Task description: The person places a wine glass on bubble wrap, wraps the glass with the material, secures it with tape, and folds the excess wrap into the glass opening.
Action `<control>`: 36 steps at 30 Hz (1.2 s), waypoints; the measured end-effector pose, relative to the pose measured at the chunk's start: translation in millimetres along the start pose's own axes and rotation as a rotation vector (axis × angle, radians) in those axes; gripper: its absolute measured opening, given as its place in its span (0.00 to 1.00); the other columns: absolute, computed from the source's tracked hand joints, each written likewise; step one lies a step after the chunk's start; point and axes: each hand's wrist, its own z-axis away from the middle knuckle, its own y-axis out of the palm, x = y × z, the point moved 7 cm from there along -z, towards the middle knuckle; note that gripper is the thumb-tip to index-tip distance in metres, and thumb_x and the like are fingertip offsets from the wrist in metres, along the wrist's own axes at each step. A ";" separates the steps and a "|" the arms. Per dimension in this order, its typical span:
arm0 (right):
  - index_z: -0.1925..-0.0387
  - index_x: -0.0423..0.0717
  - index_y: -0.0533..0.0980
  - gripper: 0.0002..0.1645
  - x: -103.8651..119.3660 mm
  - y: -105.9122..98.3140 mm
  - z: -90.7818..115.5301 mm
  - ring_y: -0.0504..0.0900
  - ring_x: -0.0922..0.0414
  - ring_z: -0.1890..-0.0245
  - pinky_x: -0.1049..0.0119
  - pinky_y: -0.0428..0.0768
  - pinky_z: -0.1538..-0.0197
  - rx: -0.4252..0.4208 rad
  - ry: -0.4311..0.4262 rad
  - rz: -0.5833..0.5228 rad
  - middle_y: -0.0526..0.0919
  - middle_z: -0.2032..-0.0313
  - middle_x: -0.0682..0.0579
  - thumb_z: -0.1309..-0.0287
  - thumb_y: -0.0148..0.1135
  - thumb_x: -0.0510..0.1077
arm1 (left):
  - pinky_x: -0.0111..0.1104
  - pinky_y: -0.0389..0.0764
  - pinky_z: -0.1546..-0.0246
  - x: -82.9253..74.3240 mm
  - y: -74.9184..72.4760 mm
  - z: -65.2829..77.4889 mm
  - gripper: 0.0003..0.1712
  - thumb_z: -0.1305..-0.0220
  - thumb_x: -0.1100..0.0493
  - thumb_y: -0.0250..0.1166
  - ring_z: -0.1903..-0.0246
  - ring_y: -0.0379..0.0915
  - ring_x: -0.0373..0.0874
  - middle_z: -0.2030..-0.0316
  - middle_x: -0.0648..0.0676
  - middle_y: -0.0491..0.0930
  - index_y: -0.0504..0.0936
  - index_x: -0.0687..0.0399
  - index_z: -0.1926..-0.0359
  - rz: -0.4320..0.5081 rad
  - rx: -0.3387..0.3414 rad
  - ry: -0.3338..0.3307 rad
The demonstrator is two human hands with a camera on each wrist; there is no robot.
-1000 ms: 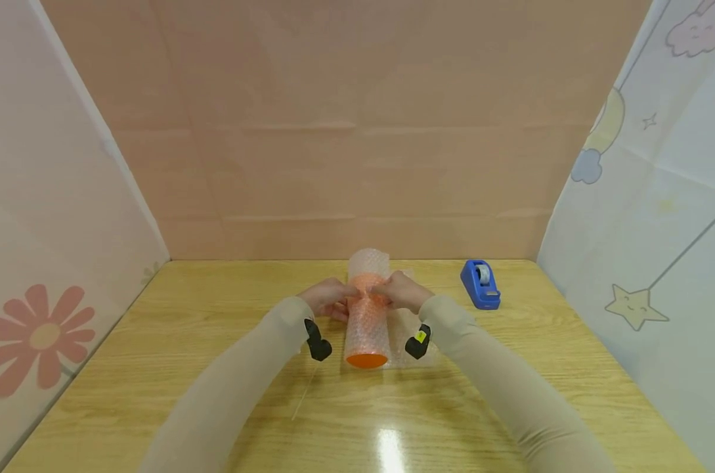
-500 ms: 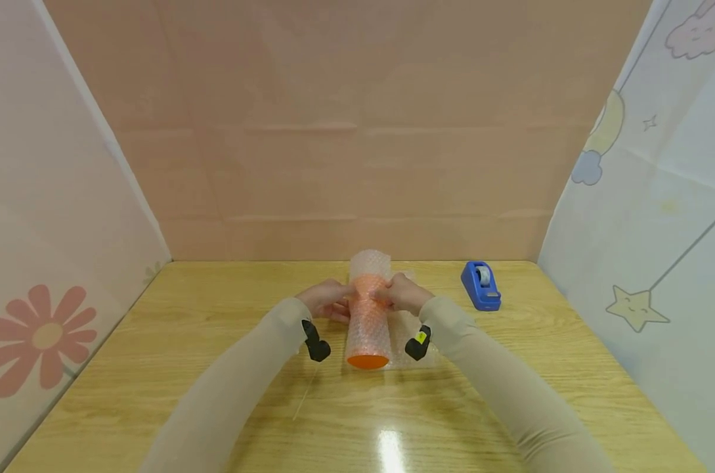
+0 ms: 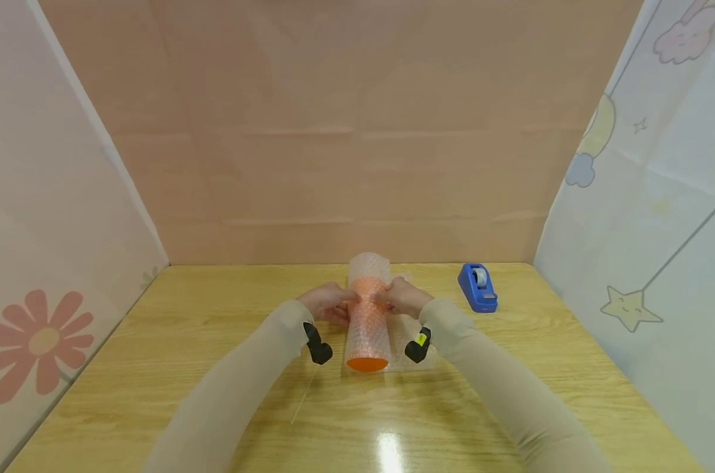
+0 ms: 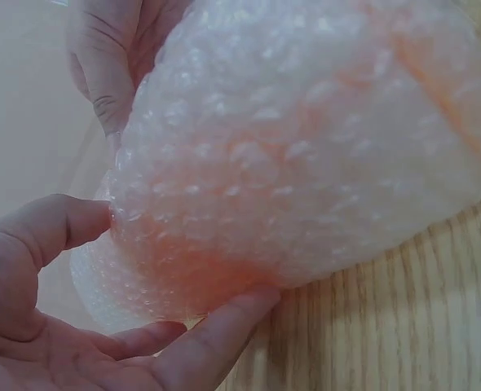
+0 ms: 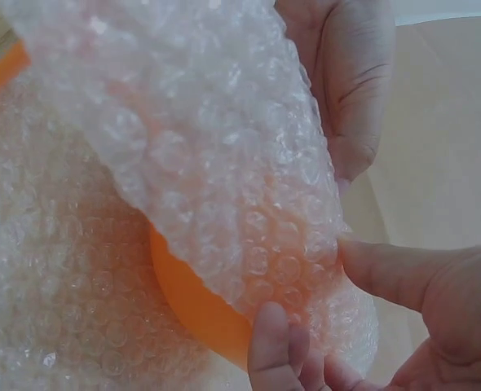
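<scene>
An orange object with a rounded near end (image 3: 367, 364) lies wrapped in clear bubble wrap (image 3: 371, 332) at the table's middle. Its full shape is hidden by the wrap; in the right wrist view an orange curved side (image 5: 196, 301) shows under the wrap's loose edge. My left hand (image 3: 329, 301) holds the roll from the left, thumb on top and fingers low along the side near the table. From the right, my right hand (image 3: 407, 297) grips the wrap's edge between thumb and curled fingers. The two thumbs face each other across the roll.
A flat part of the bubble wrap (image 3: 417, 360) spreads on the table right of the roll. Farther right stands a blue tape dispenser (image 3: 478, 289). A thin pale strip (image 3: 303, 397) lies on the wooden table (image 3: 174, 368). Upright panels enclose the back and sides.
My right thumb has drawn back a little to the right, widening the gap between the thumbs. The roll and my left hand have stayed nearly in place.
</scene>
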 end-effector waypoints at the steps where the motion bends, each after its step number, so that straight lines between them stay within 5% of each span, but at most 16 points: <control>1: 0.79 0.41 0.67 0.17 -0.5 0.3 0.4 0.66 0.58 0.76 0.69 0.74 0.67 0.000 -0.003 -0.006 0.65 0.77 0.52 0.35 0.58 0.39 | 0.40 0.85 0.57 0.1 0.4 0.7 0.23 0.34 0.56 0.61 0.66 0.81 0.49 0.58 0.62 0.80 0.71 0.70 0.46 -0.004 -0.003 0.001; 9: 0.83 0.41 0.64 0.19 -2.9 7.1 -1.2 0.64 0.59 0.79 0.69 0.71 0.68 0.032 -0.038 -0.102 0.62 0.82 0.54 0.36 0.54 0.35 | 0.39 0.85 0.59 -0.4 -2.6 5.8 0.20 0.35 0.56 0.61 0.71 0.78 0.47 0.65 0.58 0.77 0.71 0.68 0.50 -0.041 0.003 0.015; 18: 0.69 0.35 0.73 0.09 -9.0 19.8 -9.2 0.71 0.59 0.73 0.72 0.78 0.65 0.121 -0.021 -0.265 0.72 0.71 0.51 0.31 0.51 0.35 | 0.37 0.85 0.61 -5.7 -13.4 14.2 0.17 0.37 0.53 0.63 0.71 0.75 0.45 0.65 0.54 0.76 0.77 0.64 0.57 -0.172 -0.054 0.047; 25: 0.71 0.36 0.72 0.10 -12.1 18.3 -9.7 0.73 0.59 0.73 0.70 0.81 0.62 0.154 -0.035 -0.329 0.72 0.74 0.52 0.32 0.50 0.34 | 0.37 0.85 0.62 -11.9 -11.3 17.7 0.15 0.39 0.52 0.64 0.76 0.76 0.43 0.71 0.52 0.77 0.78 0.61 0.64 -0.189 -0.040 0.071; 36: 0.71 0.37 0.73 0.10 -22.2 14.7 -9.8 0.76 0.57 0.66 0.63 0.81 0.51 0.195 0.002 -0.406 0.74 0.66 0.48 0.32 0.50 0.34 | 0.39 0.85 0.64 -14.1 -5.7 16.8 0.26 0.41 0.52 0.67 0.76 0.73 0.45 0.60 0.57 0.71 0.70 0.67 0.53 -0.165 -0.095 0.091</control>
